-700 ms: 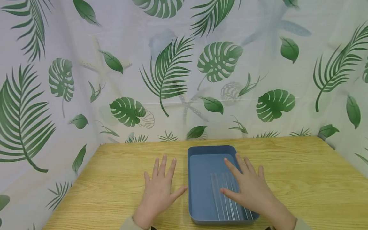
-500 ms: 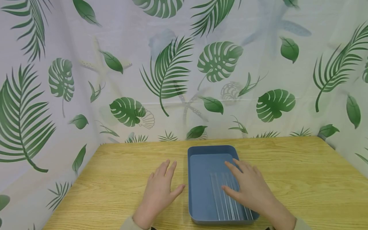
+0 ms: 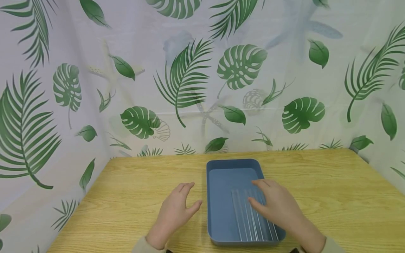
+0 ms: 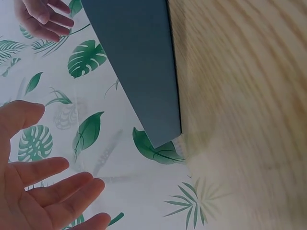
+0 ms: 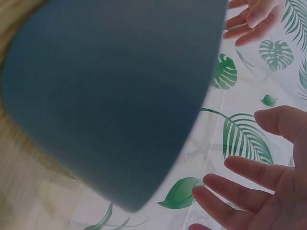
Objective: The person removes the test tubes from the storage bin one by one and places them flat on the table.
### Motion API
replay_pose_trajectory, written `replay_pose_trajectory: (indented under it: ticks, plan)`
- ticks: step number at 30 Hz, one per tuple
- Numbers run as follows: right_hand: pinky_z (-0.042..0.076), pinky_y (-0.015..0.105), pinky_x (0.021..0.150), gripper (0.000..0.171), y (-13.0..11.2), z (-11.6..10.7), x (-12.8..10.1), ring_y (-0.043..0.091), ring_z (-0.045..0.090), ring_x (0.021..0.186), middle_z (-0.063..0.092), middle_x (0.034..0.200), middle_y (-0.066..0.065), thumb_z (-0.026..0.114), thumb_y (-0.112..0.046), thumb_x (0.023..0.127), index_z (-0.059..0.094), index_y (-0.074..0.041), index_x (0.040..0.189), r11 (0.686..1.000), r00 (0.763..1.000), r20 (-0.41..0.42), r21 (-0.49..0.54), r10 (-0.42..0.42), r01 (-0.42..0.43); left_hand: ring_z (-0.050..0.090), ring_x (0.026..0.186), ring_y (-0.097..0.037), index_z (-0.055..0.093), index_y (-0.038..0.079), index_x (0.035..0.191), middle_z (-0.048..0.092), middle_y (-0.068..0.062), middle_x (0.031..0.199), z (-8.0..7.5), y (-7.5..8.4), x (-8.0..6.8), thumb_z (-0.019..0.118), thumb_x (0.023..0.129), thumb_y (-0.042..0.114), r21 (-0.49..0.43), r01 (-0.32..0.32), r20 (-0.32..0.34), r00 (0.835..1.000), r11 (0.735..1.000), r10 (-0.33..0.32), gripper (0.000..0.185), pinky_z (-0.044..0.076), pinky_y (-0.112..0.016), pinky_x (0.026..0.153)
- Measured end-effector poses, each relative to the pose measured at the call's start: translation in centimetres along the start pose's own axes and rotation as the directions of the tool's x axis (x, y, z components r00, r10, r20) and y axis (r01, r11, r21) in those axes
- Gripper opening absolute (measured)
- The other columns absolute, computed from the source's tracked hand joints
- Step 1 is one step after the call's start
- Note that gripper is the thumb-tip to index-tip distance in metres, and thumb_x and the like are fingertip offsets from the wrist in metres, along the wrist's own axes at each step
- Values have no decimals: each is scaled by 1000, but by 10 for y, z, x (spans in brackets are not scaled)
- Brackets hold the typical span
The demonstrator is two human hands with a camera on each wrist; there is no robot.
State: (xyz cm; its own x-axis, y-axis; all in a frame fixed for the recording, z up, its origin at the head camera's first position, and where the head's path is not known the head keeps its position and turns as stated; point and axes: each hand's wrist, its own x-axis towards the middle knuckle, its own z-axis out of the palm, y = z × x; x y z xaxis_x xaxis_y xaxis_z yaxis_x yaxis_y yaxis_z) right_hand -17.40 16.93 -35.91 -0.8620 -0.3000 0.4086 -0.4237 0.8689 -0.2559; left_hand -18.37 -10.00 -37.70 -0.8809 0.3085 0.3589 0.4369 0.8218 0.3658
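Observation:
A blue rectangular tray (image 3: 221, 203) rests on the wooden table, its long side running away from me. Several clear, thin transparent strips or tubes (image 3: 250, 218) lie lengthwise in its right half. My left hand (image 3: 174, 211) hovers left of the tray, fingers loosely bent and thumb apart, holding nothing. Over the tray's right side is my right hand (image 3: 278, 203), also relaxed with nothing in it, covering part of the rim and some strips. Each wrist view shows the tray's outer wall (image 4: 139, 62) beside the spread fingers (image 5: 249, 191).
The wood-grain table (image 3: 133, 196) extends to both sides of the tray. Behind it and at the sides hangs a white cloth (image 3: 196, 140) printed with green leaves, starfish and shells.
Both hands have gone from widely spread fingers to looser, bent ones, with the fingertips lowering. Tray and strips have stayed in place.

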Motion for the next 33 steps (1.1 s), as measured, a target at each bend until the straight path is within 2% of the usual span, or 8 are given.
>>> replay_pose_trajectory:
  ticks: [10, 17, 24, 28, 33]
  plan:
    - [49, 41, 66, 38, 17, 4, 4, 30, 57, 91, 59, 103, 14, 65, -27, 79, 58, -4, 109, 994, 985, 133, 20, 106, -109, 54, 98, -26, 52, 0, 118, 55, -12, 111, 3, -4, 1, 62, 82, 30, -20, 7, 26, 1000, 1000, -7, 48, 47, -38, 77]
    - [48, 43, 69, 40, 31, 8, 6, 32, 57, 90, 59, 103, 18, 66, -23, 78, 58, 1, 109, 991, 976, 174, 14, 128, -132, 54, 99, -26, 52, 1, 119, 54, -12, 113, 7, -6, 1, 61, 82, 31, -23, 16, 68, 998, 1000, -15, 48, 47, -38, 77]
    - [49, 37, 61, 40, 43, 13, 6, 27, 58, 81, 59, 100, 17, 68, -19, 76, 57, 3, 107, 986, 966, 207, 32, 154, -164, 54, 98, -26, 52, 0, 117, 54, -13, 112, 7, -8, 2, 60, 83, 30, -56, 10, 129, 992, 998, -3, 46, 46, -39, 79]
    - [48, 37, 60, 40, 48, 14, 6, 28, 58, 82, 60, 98, 17, 69, -17, 75, 57, 4, 107, 983, 962, 219, 44, 164, -177, 54, 99, -27, 51, 1, 119, 53, -13, 113, 7, -8, 3, 59, 84, 31, -86, 31, 171, 985, 996, -16, 47, 45, -40, 81]
    - [48, 38, 61, 42, 53, 16, 6, 31, 58, 84, 59, 98, 19, 68, -17, 76, 56, 5, 109, 976, 952, 249, 74, 180, -204, 53, 98, -27, 50, -1, 119, 54, -14, 112, 7, -9, 3, 59, 84, 30, -112, 33, 192, 981, 993, -11, 47, 45, -40, 78]
